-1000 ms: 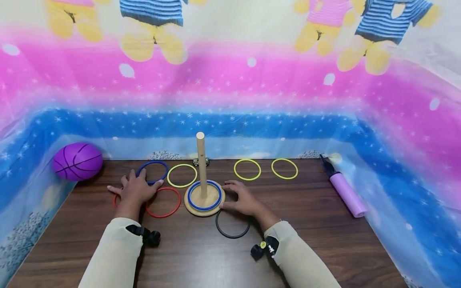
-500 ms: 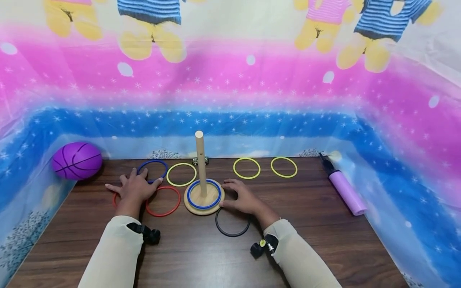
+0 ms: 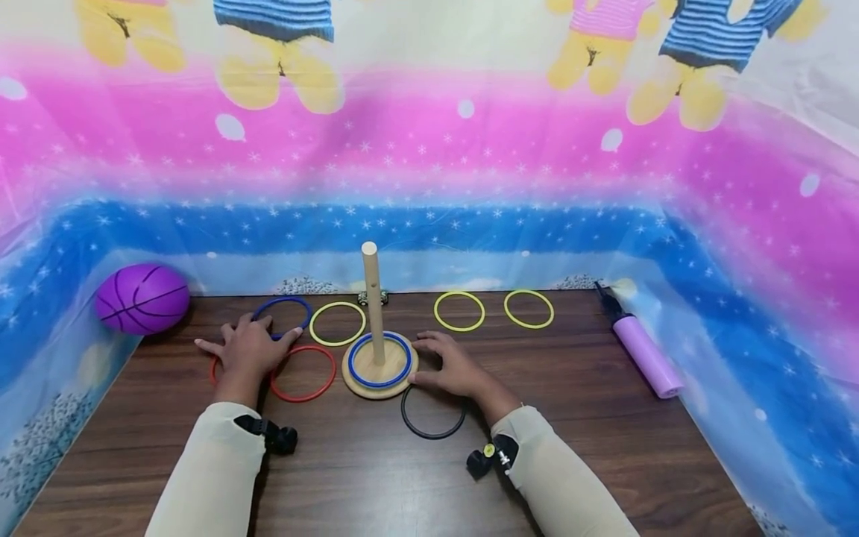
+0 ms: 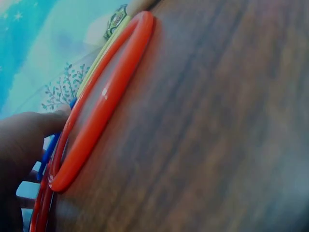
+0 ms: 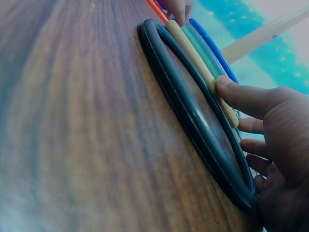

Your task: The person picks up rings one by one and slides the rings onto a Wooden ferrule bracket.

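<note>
My left hand (image 3: 251, 350) lies with spread fingers over a red ring (image 3: 214, 371) and the near edge of a blue ring (image 3: 282, 298). Its thumb reaches over a second red ring (image 3: 303, 400). In the middle stands a wooden peg (image 3: 373, 309) on a round base (image 3: 365, 365), with a blue ring (image 3: 379, 386) around the peg on the base. My right hand (image 3: 456, 369) touches the right rim of this base with thumb and fingertips. A black ring (image 5: 178, 108) lies under that hand. A teal ring (image 5: 205, 50) also shows above the base in the right wrist view.
A yellow ring (image 3: 365, 324) lies left of the peg, two more yellow rings (image 3: 459, 330) at the back right. A purple ball (image 3: 142, 300) sits back left, a pink hand pump (image 3: 647, 356) at right. A small patterned object (image 3: 384, 297) is behind the peg.
Both hands keep their places on the rings and the base. Only the head view shifts slightly, with the whole scene sitting a little higher in it.
</note>
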The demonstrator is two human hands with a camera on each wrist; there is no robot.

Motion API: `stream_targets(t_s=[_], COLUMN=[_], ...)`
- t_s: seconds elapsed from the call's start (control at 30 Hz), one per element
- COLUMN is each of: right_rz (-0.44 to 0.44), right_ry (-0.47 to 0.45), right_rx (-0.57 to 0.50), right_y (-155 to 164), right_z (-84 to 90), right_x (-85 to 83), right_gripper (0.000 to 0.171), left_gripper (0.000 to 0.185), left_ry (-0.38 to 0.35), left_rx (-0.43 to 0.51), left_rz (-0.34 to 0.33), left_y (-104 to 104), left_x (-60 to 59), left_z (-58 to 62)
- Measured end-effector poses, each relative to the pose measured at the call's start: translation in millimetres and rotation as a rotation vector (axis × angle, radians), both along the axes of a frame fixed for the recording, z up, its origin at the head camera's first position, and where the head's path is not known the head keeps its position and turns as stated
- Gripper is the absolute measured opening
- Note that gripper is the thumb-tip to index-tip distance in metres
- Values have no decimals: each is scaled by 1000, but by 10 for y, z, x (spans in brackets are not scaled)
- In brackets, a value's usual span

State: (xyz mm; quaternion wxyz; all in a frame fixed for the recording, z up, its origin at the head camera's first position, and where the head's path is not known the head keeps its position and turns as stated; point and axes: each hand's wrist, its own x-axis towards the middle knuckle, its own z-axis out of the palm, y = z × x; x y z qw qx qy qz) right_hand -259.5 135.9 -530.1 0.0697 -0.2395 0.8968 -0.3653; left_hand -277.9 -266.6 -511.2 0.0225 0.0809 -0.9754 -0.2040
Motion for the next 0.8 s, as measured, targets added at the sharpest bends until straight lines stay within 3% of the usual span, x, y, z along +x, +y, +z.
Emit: stream_targets(t_s=[0.3, 0.8], right_rz=[1, 8], right_ry=[6, 14], right_rx=[-8, -9], right_y=[-9, -5], right_z=[19, 3], right_x=[11, -5], right_gripper=[65, 65], left_gripper=[99, 83], left_ry=[120, 447], left_rx=[54, 191], left_rz=[56, 156], left_y=[13, 307], left_x=[62, 274], left_z=[86, 469])
